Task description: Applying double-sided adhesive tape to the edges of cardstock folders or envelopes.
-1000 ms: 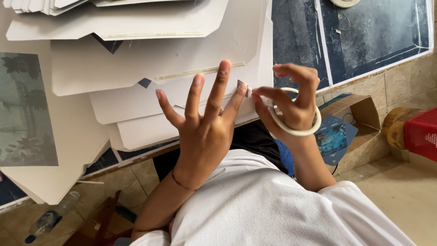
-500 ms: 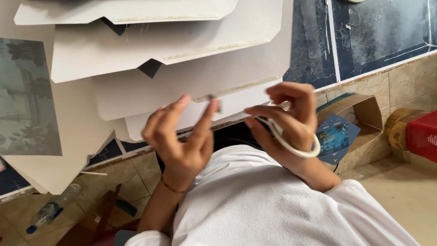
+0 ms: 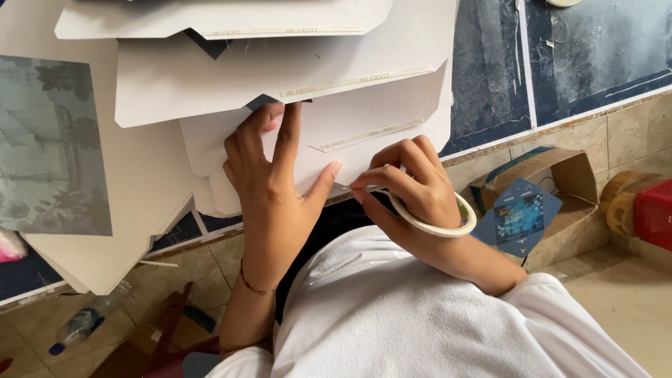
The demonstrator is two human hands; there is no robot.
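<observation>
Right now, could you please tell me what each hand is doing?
Left hand: open, fingers spread flat on the white cardboard sheet.
Right hand: fingers pinched at the sheet's edge, roll of tape around the wrist.

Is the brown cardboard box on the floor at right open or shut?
Open: the brown cardboard box has its flaps up and its inside shows, with a dark blue card leaning at its front.

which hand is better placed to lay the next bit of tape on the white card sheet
Right, probably: the right hand holds the tape roll, fingertips pinching at the white card sheet edge. The left hand lies flat, pressing the sheet down.
</observation>
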